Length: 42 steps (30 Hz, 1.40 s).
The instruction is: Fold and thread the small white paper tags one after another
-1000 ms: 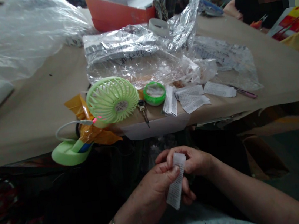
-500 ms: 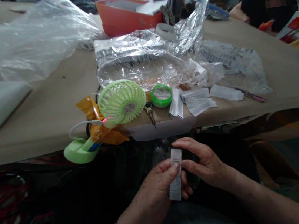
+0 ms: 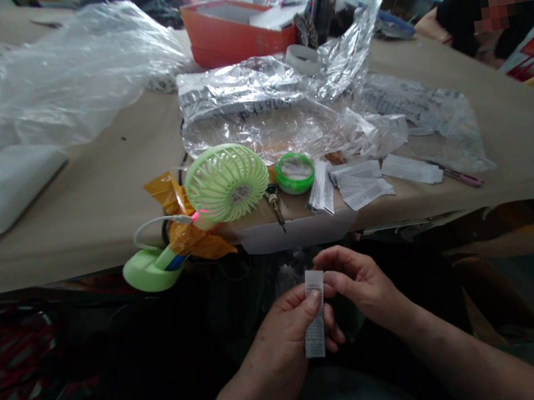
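Observation:
A narrow white printed label stands upright in front of my lap, below the table edge. My left hand pinches it between thumb and fingers, a bracelet on that wrist. My right hand has its fingers curled and pinched on the label's top edge. More white printed labels lie in small stacks near the table's front edge, just above my hands.
A green desk fan taped with orange tape stands at the table edge beside a green tape roll. Crumpled clear plastic bags and an orange box lie behind. Another person sits at the far right.
My right hand's fingers, stretched out half a second ago, have curled back onto the label's top edge. The label now stands straighter in my left hand. The view has shifted slightly.

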Each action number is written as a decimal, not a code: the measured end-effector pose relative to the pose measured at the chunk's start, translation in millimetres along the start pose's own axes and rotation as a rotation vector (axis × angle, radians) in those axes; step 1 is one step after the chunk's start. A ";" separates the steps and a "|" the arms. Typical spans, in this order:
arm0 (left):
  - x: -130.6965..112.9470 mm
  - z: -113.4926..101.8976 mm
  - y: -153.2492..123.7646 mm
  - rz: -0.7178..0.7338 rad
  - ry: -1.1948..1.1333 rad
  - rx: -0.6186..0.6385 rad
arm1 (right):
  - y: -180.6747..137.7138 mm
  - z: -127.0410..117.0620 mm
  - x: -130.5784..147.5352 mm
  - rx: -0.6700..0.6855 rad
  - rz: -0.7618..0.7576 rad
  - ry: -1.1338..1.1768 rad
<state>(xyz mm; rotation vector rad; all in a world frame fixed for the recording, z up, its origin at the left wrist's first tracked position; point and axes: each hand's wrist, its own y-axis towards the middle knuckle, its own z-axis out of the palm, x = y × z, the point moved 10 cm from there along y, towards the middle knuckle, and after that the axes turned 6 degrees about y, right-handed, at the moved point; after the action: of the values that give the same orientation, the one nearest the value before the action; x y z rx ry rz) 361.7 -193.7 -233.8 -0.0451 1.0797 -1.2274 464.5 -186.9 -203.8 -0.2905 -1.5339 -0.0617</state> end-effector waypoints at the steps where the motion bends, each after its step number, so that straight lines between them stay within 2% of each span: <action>1: -0.3 -1.3 0.3 0.006 0.007 -0.009 | 3.2 1.6 -4.1 0.007 0.040 0.039; 3: -1.9 -3.2 1.3 0.029 0.030 -0.017 | 8.2 5.2 -2.4 0.018 0.036 0.032; 8: -5.4 -7.1 2.3 0.069 0.047 -0.027 | 1.4 21.8 39.6 0.040 -0.351 -0.421; 10: -6.0 -8.0 1.6 0.072 0.041 -0.030 | -3.4 29.2 45.7 0.058 -0.439 -0.550; 12: -5.9 -8.5 1.2 0.069 0.037 -0.032 | -4.7 30.9 45.8 0.059 -0.463 -0.590; 17: -5.4 -11.4 2.7 0.073 0.030 -0.046 | 0.4 26.3 38.0 0.062 -0.387 -0.504; 21: -7.5 -14.9 2.9 0.085 0.042 -0.065 | 11.9 14.9 18.3 0.015 -0.147 -0.226; 24: -13.0 -16.9 1.7 0.112 0.060 -0.079 | 19.3 16.3 0.8 0.027 0.034 0.014; 30: -18.3 -21.3 3.7 0.137 0.124 -0.117 | 27.2 25.6 -12.5 0.043 0.180 0.234; 34: -24.3 -26.7 9.9 0.155 0.186 -0.144 | 33.0 25.4 -8.6 0.019 0.141 0.194; 42: -88.0 -40.2 -5.4 0.481 0.513 -0.361 | 42.9 19.3 27.9 -0.037 -0.082 -0.042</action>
<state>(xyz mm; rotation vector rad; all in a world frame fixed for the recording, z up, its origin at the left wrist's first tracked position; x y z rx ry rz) 336.0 -108.1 -196.3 0.2529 1.6373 -0.6065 456.4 -137.2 -182.3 -0.2601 -1.5875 -0.1493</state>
